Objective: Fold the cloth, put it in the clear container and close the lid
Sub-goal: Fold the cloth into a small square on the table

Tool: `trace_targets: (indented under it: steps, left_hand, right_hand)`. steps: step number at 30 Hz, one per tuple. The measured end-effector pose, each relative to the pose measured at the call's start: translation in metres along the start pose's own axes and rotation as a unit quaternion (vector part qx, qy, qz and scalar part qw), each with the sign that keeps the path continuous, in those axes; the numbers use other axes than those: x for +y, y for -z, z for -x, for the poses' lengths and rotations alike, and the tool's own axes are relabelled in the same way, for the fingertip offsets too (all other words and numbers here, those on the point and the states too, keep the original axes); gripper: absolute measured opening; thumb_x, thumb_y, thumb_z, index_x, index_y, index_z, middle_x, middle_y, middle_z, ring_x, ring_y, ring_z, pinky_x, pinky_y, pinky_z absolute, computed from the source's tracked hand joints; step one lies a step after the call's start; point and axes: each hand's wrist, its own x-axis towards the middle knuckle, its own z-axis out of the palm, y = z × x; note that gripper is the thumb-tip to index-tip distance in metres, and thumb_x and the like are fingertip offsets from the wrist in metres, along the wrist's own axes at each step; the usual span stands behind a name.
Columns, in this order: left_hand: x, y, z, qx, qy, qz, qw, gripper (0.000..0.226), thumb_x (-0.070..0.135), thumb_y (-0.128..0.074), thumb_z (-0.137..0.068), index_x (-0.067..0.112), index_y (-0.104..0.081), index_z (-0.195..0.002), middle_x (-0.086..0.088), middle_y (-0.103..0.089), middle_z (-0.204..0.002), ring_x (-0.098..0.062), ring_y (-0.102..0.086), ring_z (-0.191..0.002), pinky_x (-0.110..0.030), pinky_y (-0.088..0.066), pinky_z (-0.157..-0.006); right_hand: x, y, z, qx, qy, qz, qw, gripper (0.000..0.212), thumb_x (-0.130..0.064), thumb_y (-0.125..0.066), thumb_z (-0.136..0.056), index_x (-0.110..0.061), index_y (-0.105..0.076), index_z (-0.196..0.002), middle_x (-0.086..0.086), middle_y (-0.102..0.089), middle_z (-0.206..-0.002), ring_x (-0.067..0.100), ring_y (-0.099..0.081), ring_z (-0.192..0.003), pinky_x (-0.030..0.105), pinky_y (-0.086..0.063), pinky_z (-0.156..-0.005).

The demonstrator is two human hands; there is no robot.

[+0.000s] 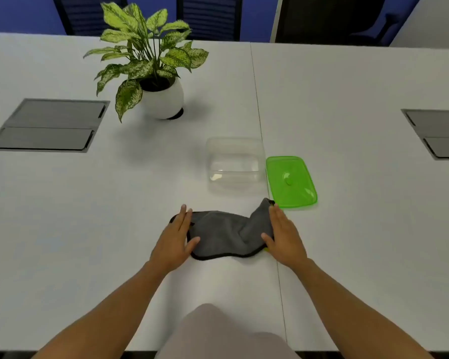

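A grey cloth [222,234] with a dark hem lies bunched on the white table, its right end lifted into a fold. My left hand [175,238] rests flat on the cloth's left end, fingers together, thumb on the fabric. My right hand [283,235] presses against the raised right end, thumb tucked into the fold, a bit of yellow showing under it. Just beyond the cloth stands the clear container [235,164], open, nothing inside. Its green lid [290,181] lies flat on the table to the container's right, touching the cloth's raised corner.
A potted plant [153,68] in a white pot stands at the back left of the container. Grey cable hatches sit in the table at far left [48,125] and far right [438,134]. A seam [259,125] runs down the table. Dark chairs stand behind.
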Motion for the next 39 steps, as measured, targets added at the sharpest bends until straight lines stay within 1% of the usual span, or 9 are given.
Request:
trace_targets:
  steps: [2, 5, 11, 15, 18, 22, 27, 30, 39]
  left_hand:
    - [0.001, -0.006, 0.008, -0.019, -0.018, -0.002, 1.000, 0.081, 0.040, -0.054, -0.093, 0.025, -0.003, -0.154, 0.002, 0.007, -0.163, -0.028, -0.063, -0.103, -0.032, -0.052, -0.083]
    - [0.001, -0.020, 0.022, -0.074, -0.022, -0.006, 0.997, 0.084, 0.023, -0.060, -0.091, 0.033, -0.004, -0.152, 0.007, 0.012, -0.162, -0.017, -0.055, -0.068, -0.021, -0.042, -0.060]
    - [0.003, -0.033, 0.025, -0.111, 0.017, -0.036, 0.993, 0.067, 0.007, -0.063, -0.088, 0.021, -0.034, -0.147, 0.007, 0.012, -0.162, -0.022, -0.058, -0.109, -0.026, -0.050, -0.088]
    - [-0.003, -0.040, 0.023, -0.116, 0.046, -0.027, 0.992, 0.063, 0.010, -0.054, -0.094, 0.016, -0.028, -0.150, -0.002, -0.020, -0.162, -0.022, -0.049, -0.126, -0.027, -0.039, -0.105]
    - [-0.002, -0.045, 0.023, -0.109, 0.042, -0.045, 0.992, 0.048, 0.013, -0.049, -0.097, 0.010, -0.041, -0.144, -0.009, -0.041, -0.151, -0.025, -0.045, -0.133, -0.029, -0.032, -0.111]
    - [0.002, -0.051, 0.023, -0.078, 0.067, -0.048, 0.994, 0.034, 0.022, -0.050, -0.097, 0.012, -0.058, -0.129, -0.008, -0.058, -0.134, -0.023, -0.057, -0.117, -0.027, -0.042, -0.100]
    - [0.009, -0.047, 0.021, -0.034, 0.063, -0.021, 0.997, 0.027, 0.028, -0.052, -0.097, 0.011, -0.068, -0.109, -0.009, -0.071, -0.106, -0.026, -0.066, -0.092, -0.032, -0.052, -0.079]
    - [0.011, -0.032, 0.019, 0.041, 0.099, 0.053, 0.993, 0.024, 0.026, -0.052, -0.097, 0.009, -0.067, -0.102, -0.011, -0.071, -0.089, -0.027, -0.065, -0.076, -0.033, -0.050, -0.065]
    - [0.021, 0.051, -0.017, 0.204, 0.127, 0.161, 0.957, 0.015, 0.022, -0.049, -0.099, 0.009, -0.054, -0.094, -0.003, -0.058, -0.071, -0.026, -0.056, -0.064, -0.033, -0.041, -0.058]
  right_hand:
    - [0.003, -0.007, 0.008, -0.037, 0.008, -0.017, 0.999, 0.076, -0.020, -0.060, -0.087, -0.012, -0.018, -0.151, 0.003, -0.001, -0.159, 0.026, -0.017, -0.147, 0.039, -0.025, -0.116]
    - [0.004, -0.018, 0.020, -0.061, -0.007, -0.038, 0.997, 0.072, 0.004, -0.054, -0.084, -0.011, -0.026, -0.149, 0.004, -0.005, -0.159, 0.028, -0.021, -0.145, 0.032, -0.023, -0.115]
    - [0.009, -0.024, 0.016, -0.027, -0.052, -0.045, 0.997, 0.042, 0.015, -0.051, -0.079, 0.004, -0.059, -0.119, 0.021, -0.040, -0.147, 0.034, -0.042, -0.133, 0.028, -0.027, -0.108]
    - [0.008, -0.023, 0.015, 0.011, -0.040, -0.071, 0.997, 0.028, 0.021, -0.056, -0.070, 0.006, -0.067, -0.090, 0.023, -0.064, -0.110, 0.039, -0.061, -0.099, 0.030, -0.041, -0.086]
    - [0.008, -0.021, 0.016, 0.016, -0.035, -0.099, 0.994, 0.020, 0.019, -0.059, -0.071, 0.003, -0.067, -0.081, 0.020, -0.065, -0.094, 0.036, -0.062, -0.085, 0.028, -0.044, -0.076]
    - [0.006, -0.014, 0.017, 0.011, -0.042, -0.125, 0.991, 0.011, 0.010, -0.063, -0.080, 0.002, -0.069, -0.086, 0.018, -0.064, -0.094, 0.026, -0.061, -0.084, 0.022, -0.042, -0.074]
    - [0.002, -0.003, 0.020, 0.042, -0.016, -0.147, 0.988, 0.015, 0.011, -0.059, -0.083, 0.000, -0.068, -0.089, 0.015, -0.065, -0.094, 0.019, -0.057, -0.085, 0.028, -0.046, -0.078]
    - [0.001, 0.003, 0.019, 0.076, -0.019, -0.157, 0.984, 0.020, 0.014, -0.056, -0.084, -0.001, -0.068, -0.091, 0.013, -0.066, -0.095, 0.019, -0.058, -0.086, 0.030, -0.047, -0.080]
    - [-0.018, 0.054, -0.016, 0.192, -0.044, -0.135, 0.971, 0.006, -0.010, -0.062, -0.089, -0.010, -0.066, -0.093, 0.007, -0.068, -0.091, 0.026, -0.058, -0.086, 0.031, -0.041, -0.074]
